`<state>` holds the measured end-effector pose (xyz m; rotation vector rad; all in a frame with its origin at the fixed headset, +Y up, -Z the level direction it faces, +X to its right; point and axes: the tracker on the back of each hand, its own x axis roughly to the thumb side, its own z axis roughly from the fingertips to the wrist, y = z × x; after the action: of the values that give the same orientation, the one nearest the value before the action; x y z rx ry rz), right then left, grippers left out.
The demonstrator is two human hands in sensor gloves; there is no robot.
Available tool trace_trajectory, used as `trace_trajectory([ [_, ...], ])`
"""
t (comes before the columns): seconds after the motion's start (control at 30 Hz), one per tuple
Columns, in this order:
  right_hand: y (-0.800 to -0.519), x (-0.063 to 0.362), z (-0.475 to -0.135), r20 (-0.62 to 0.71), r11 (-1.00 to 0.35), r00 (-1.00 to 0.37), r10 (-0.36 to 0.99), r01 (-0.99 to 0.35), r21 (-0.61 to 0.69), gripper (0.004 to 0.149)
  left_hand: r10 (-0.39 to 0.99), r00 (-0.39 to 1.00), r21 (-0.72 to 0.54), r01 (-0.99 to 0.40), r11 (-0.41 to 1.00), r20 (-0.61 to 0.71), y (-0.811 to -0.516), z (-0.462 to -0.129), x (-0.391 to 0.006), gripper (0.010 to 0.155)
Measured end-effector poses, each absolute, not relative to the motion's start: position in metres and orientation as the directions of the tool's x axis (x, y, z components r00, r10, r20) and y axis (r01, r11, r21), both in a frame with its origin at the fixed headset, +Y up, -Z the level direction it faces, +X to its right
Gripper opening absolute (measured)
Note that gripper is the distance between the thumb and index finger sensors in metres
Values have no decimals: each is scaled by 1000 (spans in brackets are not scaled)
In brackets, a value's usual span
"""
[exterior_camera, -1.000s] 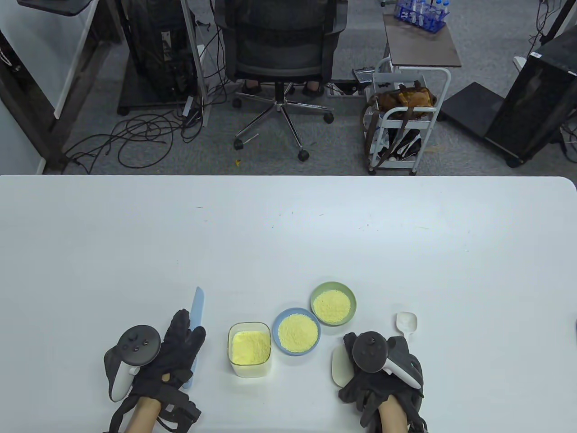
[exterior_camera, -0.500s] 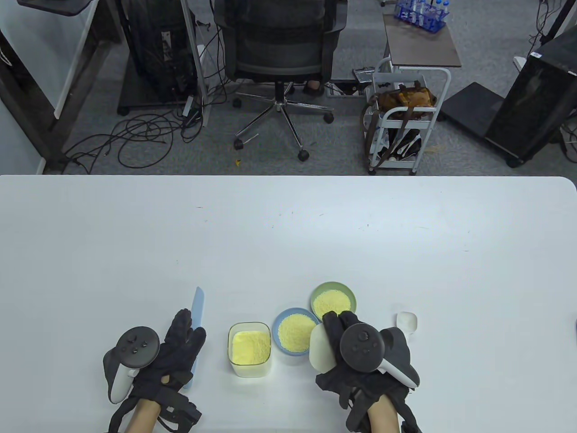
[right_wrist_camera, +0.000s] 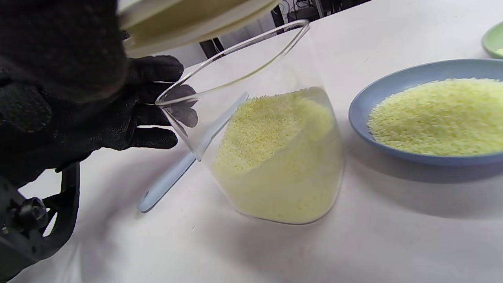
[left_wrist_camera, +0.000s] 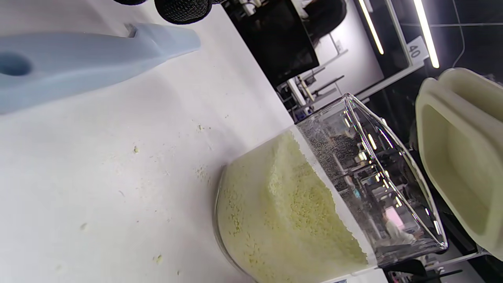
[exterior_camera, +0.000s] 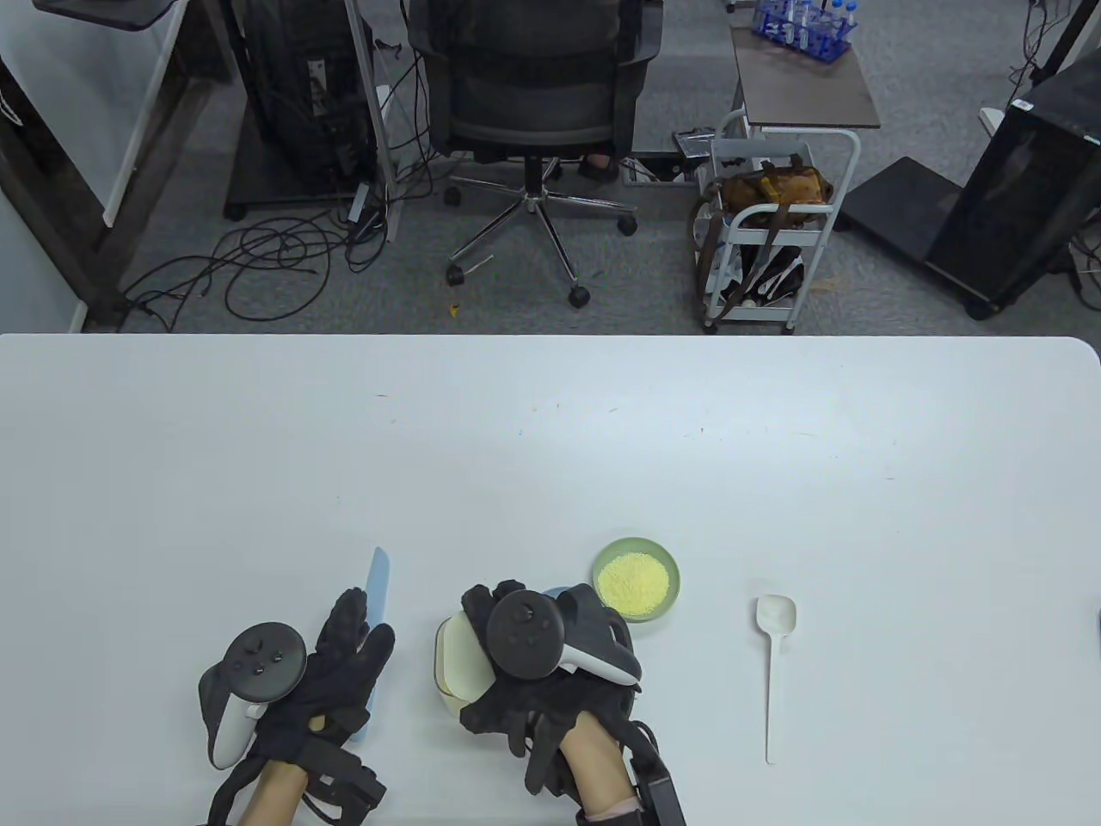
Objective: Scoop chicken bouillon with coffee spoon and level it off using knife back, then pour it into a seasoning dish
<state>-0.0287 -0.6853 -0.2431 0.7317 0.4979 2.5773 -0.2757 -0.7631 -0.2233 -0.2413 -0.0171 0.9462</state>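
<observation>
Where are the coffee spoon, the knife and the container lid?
coffee spoon [exterior_camera: 776, 616], table view, on its bowl.
knife [exterior_camera: 378, 578], table view, on its blade.
container lid [left_wrist_camera: 452, 157], left wrist view, on its underside.

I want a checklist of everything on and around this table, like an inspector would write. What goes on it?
Surface: white table, a few yellow grains beside the jar.
Job's things: clear jar of bouillon, open; cream lid held just above it; blue dish and green dish both hold bouillon; white spoon lies alone at the right; blue knife lies flat.
Clutter: nothing seen.
Hands: left hand rests on the knife, fingers straight; right hand grips the lid.
Cables: loose black cables on the floor.
Surroundings: office chair, white cart, tube rack.
</observation>
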Motion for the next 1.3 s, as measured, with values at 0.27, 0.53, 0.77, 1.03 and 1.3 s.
trace_trajectory([
  [0.27, -707, -40, -256, 375, -843, -817, 439, -229, 487, 101, 807, 583, -215, -804, 555, -95, -763, -223, -275, 93],
  [0.53, -711, -37, -255, 370, -831, -807, 460, -246, 498, 101, 801, 594, -218, -794, 567, -79, -763, -224, -271, 92],
  [0.77, -718, -22, -247, 361, -782, -737, 572, -357, 512, 104, 786, 618, -144, -779, 611, -9, -756, -221, -265, 81],
  [1.03, -728, 1, -238, 347, -706, -615, 708, -624, 335, 89, 752, 657, -74, -748, 659, 56, -749, -217, -261, 80],
  [1.3, -740, 10, -226, 272, -686, -635, 723, -706, 174, 65, 723, 673, -89, -719, 689, 159, -747, -210, -238, 76],
])
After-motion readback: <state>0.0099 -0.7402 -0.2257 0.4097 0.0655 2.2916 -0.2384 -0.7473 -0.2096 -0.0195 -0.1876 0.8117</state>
